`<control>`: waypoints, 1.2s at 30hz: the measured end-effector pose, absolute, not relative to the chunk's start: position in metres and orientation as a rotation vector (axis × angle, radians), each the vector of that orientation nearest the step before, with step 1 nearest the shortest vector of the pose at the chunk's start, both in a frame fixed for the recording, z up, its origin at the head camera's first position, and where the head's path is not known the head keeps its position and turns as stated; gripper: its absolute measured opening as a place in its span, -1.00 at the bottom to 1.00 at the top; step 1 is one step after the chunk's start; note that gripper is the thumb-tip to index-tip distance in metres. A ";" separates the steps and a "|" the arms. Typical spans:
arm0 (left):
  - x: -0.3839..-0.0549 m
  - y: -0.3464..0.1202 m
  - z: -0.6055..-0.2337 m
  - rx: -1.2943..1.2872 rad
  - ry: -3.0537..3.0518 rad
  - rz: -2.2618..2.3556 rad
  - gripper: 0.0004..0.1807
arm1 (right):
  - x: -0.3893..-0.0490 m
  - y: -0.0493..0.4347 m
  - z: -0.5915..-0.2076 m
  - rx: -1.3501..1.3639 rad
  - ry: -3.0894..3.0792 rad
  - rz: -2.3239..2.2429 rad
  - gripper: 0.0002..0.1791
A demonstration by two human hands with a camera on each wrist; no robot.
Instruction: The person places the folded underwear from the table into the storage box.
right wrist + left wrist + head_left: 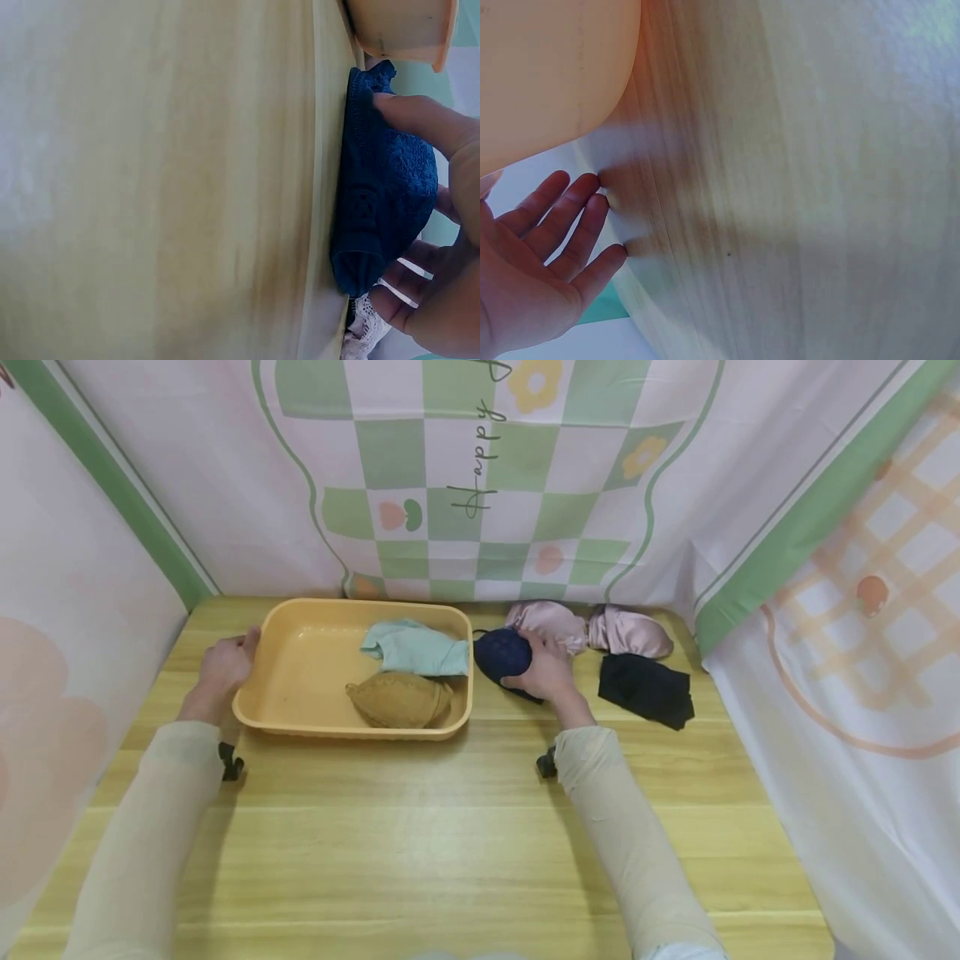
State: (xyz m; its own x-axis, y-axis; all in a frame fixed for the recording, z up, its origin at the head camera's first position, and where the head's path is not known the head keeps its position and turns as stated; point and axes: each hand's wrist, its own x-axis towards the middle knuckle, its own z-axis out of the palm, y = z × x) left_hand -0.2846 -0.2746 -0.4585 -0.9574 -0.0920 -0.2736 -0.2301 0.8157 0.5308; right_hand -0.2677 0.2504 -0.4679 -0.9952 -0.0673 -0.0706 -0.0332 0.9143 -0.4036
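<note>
My right hand (546, 668) holds a folded navy lace bra (501, 653) on the table, just right of the yellow plastic basin (315, 727). In the right wrist view its thumb lies on one side of the navy bra (386, 180), the fingers on the other. At the basin's left end is my left hand (227, 665), its thumb by the rim. The left wrist view shows loosely spread fingers (564, 217) beside the basin wall. Inside the basin lie a mint-green folded garment (416, 647) and a mustard folded bra (399, 700).
Behind and right of my right hand lies a pink satin bra (630, 631). A black folded cloth (647, 691) sits in front of it. The wooden table (420, 852) ends at a patterned curtain (525, 460) at the back.
</note>
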 end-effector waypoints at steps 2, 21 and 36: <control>-0.285 -0.275 -0.458 -0.250 2.763 0.853 0.03 | -0.266 0.250 -0.467 -0.081 2.979 -0.608 0.17; -0.282 -0.274 -0.455 -0.256 2.760 0.854 0.02 | -0.269 0.249 -0.474 -0.102 3.045 -0.547 0.04; -0.283 -0.273 -0.457 -0.233 2.774 0.847 0.04 | -0.269 0.252 -0.475 -0.023 3.094 -0.761 -0.20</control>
State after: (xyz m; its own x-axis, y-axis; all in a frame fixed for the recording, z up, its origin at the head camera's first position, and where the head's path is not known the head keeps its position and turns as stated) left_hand -0.2833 -0.2735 -0.4566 -0.9606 -0.0841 -0.2650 -0.2177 0.8202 0.5289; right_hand -0.2690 0.2519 -0.4754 -0.9989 -0.0035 0.0470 -0.0249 0.8859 -0.4633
